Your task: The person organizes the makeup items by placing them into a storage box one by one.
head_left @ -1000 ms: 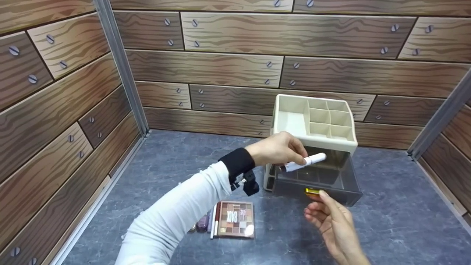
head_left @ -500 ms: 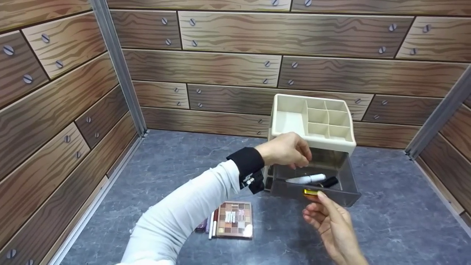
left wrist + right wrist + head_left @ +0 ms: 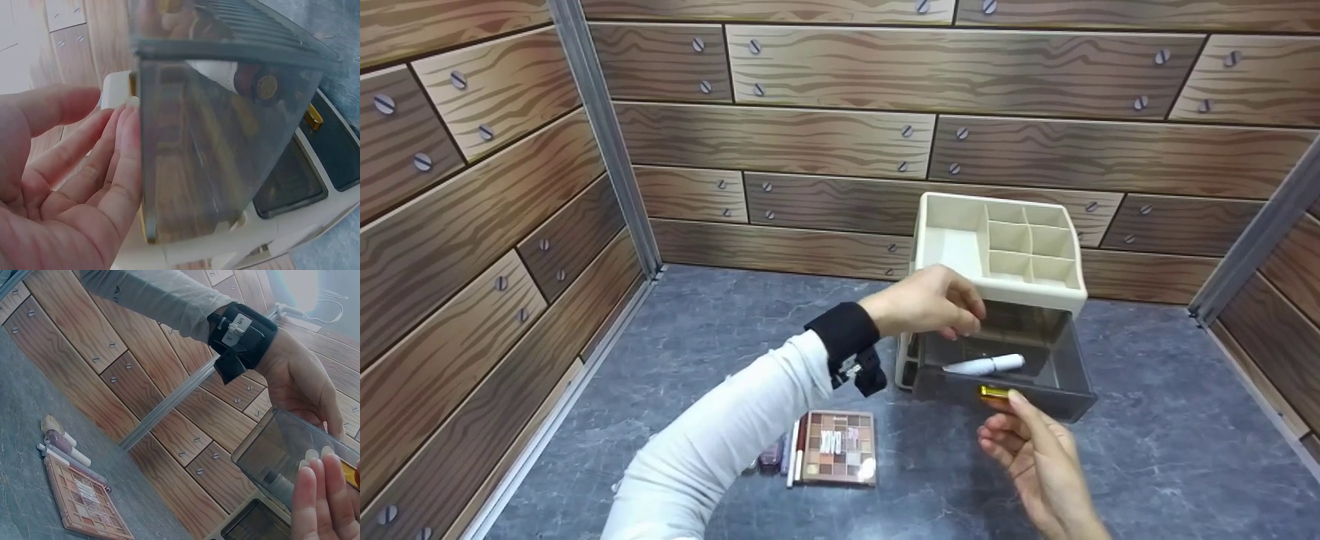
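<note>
My left hand [image 3: 926, 304] hovers over the pulled-out smoky clear drawer [image 3: 1076, 391], its fingers loosely bent around nothing. Inside the drawer, near its front wall, lies a white tube [image 3: 986, 365]; the left wrist view shows a dark cap [image 3: 256, 84] at one end. My right hand [image 3: 1046, 457] pinches the drawer's gold handle [image 3: 994, 391] between thumb and fingers. The drawer belongs to a cream cosmetics organizer [image 3: 1001, 286] with open compartments on top.
Left of the drawer, an eyeshadow palette [image 3: 840, 450] lies on the grey marbled table [image 3: 720, 315]. Slim pens [image 3: 794, 456] and a purple bottle [image 3: 771, 456] sit beside it, partly behind the left sleeve. Wood-patterned walls [image 3: 825, 139] enclose the table.
My left hand has let go of the white tube, which dropped into the drawer. A black piece seen right of the tube half a second ago no longer shows there. The right hand stays put.
</note>
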The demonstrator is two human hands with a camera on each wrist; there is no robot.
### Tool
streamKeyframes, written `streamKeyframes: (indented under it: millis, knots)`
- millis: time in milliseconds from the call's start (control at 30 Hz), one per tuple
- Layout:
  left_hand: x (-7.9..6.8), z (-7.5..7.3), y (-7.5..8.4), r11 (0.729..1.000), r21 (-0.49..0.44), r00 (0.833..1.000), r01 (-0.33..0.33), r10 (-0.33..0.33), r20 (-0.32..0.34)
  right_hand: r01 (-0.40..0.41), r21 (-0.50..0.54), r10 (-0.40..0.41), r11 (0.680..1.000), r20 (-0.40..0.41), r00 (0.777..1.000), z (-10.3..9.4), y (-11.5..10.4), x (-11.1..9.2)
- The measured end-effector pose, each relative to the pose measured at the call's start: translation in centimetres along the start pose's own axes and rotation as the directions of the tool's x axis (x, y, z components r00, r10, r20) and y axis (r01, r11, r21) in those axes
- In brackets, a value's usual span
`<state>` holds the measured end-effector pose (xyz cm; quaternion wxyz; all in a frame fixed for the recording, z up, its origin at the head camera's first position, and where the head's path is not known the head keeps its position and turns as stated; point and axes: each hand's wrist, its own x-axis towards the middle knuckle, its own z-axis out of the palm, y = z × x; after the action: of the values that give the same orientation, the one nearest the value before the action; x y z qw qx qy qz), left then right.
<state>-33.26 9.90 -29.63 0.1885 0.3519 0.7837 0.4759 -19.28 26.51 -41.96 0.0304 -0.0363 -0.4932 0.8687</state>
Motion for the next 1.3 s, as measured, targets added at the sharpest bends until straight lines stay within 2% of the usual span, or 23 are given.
streamKeyframes:
  millis: [167, 300, 400, 567, 767, 933, 1033, 1300]
  knots:
    - [-0.9, -1.1, -1.2, 0.993, -0.105, 0.998, -0.052, 0.050, -0.026, 0.009, 0.002, -0.009, 1.000, 0.006, 1.000, -0.1, 0.0, 0.0]
    - [-1.6, -1.9, -2.6, 0.973, -0.205, 0.993, -0.103, 0.089, -0.079, 0.018, 0.010, -0.018, 1.000, 0.007, 1.000, -0.4, 0.1, 0.0]
    - [-2.3, -2.6, -3.8, 0.960, -0.257, 0.989, -0.111, 0.082, -0.121, 0.017, 0.014, -0.017, 1.000, 0.009, 1.000, -0.5, 0.1, 0.0]
    - [-3.8, -3.9, -5.6, 0.954, -0.290, 0.985, -0.077, 0.029, -0.169, 0.018, -0.004, -0.018, 1.000, -0.015, 1.000, -0.4, 0.0, 0.1]
    - [-5.7, -5.2, -6.8, 0.950, -0.308, 0.982, -0.051, -0.008, -0.186, 0.023, -0.005, -0.023, 1.000, -0.014, 1.000, -0.4, -0.1, 0.1]
    - [-7.2, -5.6, -7.7, 0.947, -0.319, 0.978, -0.028, -0.040, -0.204, 0.024, 0.018, -0.024, 1.000, 0.023, 0.999, -0.5, -0.1, 0.1]
    - [-8.0, -5.7, -8.4, 0.947, -0.322, 0.976, -0.009, -0.062, -0.210, 0.021, 0.017, -0.021, 1.000, 0.015, 1.000, -0.4, -0.1, 0.1]
    - [-10.5, -6.2, -10.3, 0.960, -0.273, 0.963, 0.069, -0.136, -0.233, 0.017, 0.014, -0.017, 1.000, 0.022, 1.000, -0.1, 0.1, 0.2]
